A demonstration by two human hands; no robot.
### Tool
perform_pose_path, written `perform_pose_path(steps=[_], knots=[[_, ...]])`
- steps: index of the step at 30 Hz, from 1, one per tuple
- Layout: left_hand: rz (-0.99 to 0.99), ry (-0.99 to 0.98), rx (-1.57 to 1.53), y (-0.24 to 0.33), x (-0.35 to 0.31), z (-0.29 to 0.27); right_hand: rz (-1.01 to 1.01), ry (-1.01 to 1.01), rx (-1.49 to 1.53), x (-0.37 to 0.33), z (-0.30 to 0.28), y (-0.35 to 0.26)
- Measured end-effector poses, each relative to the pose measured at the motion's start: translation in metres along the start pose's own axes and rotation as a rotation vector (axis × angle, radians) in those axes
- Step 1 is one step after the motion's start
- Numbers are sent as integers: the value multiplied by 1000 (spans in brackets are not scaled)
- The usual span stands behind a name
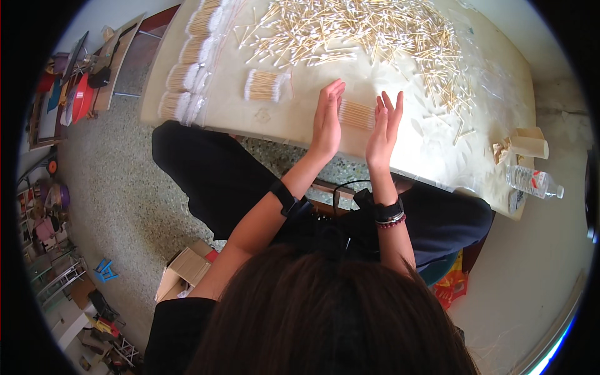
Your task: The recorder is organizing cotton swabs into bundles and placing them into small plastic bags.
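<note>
A flat row of cotton swabs (358, 115) lies on the pale table near its front edge, the sticks side by side. My left hand (327, 124) stands on edge at the row's left end, fingers stretched out. At the right end is my right hand (381, 134), palm turned inward and fingers straight, slightly apart. The palms face each other with the row between them; whether they press on the swab tips I cannot tell. To the left lies a bundle of swabs (262, 85) in clear film. A large loose heap of swabs (356, 31) spreads behind my hands.
Packed swab bundles (181, 78) line the table's left side. Scattered swabs and clear plastic film (497, 87) lie on the right. A water bottle (530, 181) lies by a beige cardboard piece (530, 145) at the right edge. An open carton (185, 272) stands on the floor.
</note>
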State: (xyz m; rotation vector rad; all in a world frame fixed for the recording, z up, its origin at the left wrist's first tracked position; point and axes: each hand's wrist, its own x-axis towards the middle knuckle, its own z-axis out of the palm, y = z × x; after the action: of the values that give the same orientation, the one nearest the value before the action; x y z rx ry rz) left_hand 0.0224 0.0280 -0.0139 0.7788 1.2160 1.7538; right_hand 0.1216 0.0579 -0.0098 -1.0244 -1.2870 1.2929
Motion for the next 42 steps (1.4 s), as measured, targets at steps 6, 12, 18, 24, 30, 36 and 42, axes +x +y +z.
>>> perform_pose_path(steps=[6,12,18,24,30,36,42], knots=[[47,10,46,-2,-3,-2,-62,13,-147,-5,5,-1],[214,-194,510,22,9,-31,-361,-305,-717,34,-48,-30],[393,-524,1020,36,10,-33,-464,-664,-881,28,-51,-41],[385,-542,989,37,10,-34,-472,-644,-895,26,-48,-38],[349,-560,976,40,6,-33,-476,-649,-885,24,-45,-37],[386,-531,977,37,3,-30,-494,-638,-886,23,-45,-35],[379,-536,941,33,3,-31,-504,-635,-880,21,-44,-37]])
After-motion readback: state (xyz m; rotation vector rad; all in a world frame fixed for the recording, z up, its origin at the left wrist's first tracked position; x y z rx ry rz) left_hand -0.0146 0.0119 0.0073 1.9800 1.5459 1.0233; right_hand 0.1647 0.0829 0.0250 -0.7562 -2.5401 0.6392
